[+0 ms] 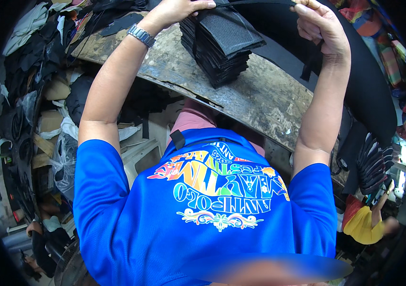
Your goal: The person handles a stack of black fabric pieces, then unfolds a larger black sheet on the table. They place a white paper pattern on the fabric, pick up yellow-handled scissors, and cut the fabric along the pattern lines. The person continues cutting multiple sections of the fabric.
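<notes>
My left hand [179,9] reaches up to the top edge of the view, fingers curled onto a thin black strip [255,3] that runs across to my right hand [319,26]. The right hand pinches the strip's other end, and a short black tail [310,64] hangs below that wrist. Under the strip sits a stack of black cut fabric pieces [222,43] on a worn wooden workbench [269,95]. A metal watch [141,35] is on my left wrist. My blue printed shirt fills the lower part of the view.
A large black sheet [369,81] drapes over the bench at right. Piles of black scraps, cardboard and plastic bags [45,95] crowd the floor at left. A fan of black pieces [374,162] and a person in yellow [367,224] are at lower right.
</notes>
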The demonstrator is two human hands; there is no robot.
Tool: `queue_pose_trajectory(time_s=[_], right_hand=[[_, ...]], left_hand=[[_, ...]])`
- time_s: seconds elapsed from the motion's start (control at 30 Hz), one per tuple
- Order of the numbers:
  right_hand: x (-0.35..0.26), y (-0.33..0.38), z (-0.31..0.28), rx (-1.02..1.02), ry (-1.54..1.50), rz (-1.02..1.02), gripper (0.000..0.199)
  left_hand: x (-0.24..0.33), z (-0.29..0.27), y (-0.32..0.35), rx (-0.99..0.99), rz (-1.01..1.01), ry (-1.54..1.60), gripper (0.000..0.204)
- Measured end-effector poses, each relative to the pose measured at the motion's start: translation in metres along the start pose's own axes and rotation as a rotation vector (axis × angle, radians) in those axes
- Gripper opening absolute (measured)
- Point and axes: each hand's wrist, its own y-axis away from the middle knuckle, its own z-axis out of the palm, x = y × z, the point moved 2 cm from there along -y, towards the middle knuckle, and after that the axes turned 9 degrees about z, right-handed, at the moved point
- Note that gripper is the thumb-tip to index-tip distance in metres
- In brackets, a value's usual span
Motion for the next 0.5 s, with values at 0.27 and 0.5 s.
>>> queue_pose_trajectory(time_s=[0.27,0.5], right_hand=[[0.031,-0.03,0.043,0.081,0.327,0.085,0.041],[0.06,-0.062,0.075,0.27,0.923,-0.157,0.024]], left_hand=[[-0.007,0.005,0.001,0.02,-0.035,0.089,0.023],[-0.01,0.002,0.005,0.035,-0.023,0.111,0.021]])
